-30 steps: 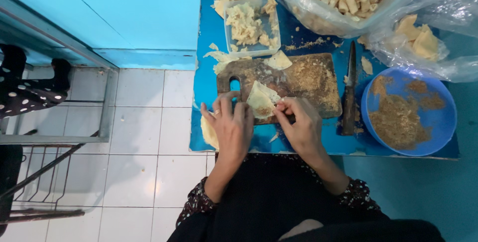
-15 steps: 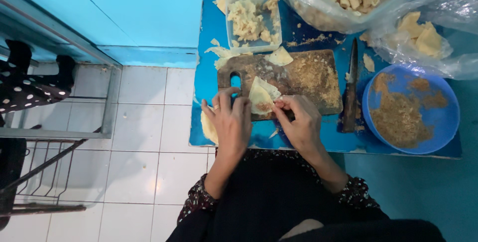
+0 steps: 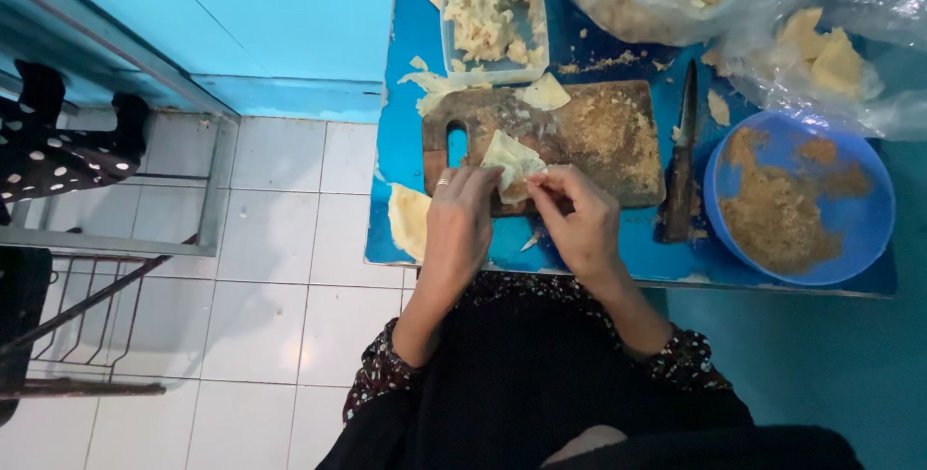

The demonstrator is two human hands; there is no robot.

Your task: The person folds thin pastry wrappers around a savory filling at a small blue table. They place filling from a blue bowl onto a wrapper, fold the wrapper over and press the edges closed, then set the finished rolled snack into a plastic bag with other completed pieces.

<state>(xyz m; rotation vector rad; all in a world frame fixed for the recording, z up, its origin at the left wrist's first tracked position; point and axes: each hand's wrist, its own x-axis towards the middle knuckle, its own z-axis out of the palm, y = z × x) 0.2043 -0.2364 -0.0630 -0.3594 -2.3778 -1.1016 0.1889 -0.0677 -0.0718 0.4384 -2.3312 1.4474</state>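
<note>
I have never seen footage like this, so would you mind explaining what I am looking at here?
No machine here: a camera worn on a person's head looks straight down at their own two bare hands. The left hand and right hand together fold a pale thin dough wrapper over a wooden cutting board dusted with brown crumbs. The board lies on a small blue table. Beside it are a knife, a blue bowl of brown crumbs, a clear plastic tub of pale filling, and plastic bags holding finished rolls.
</note>
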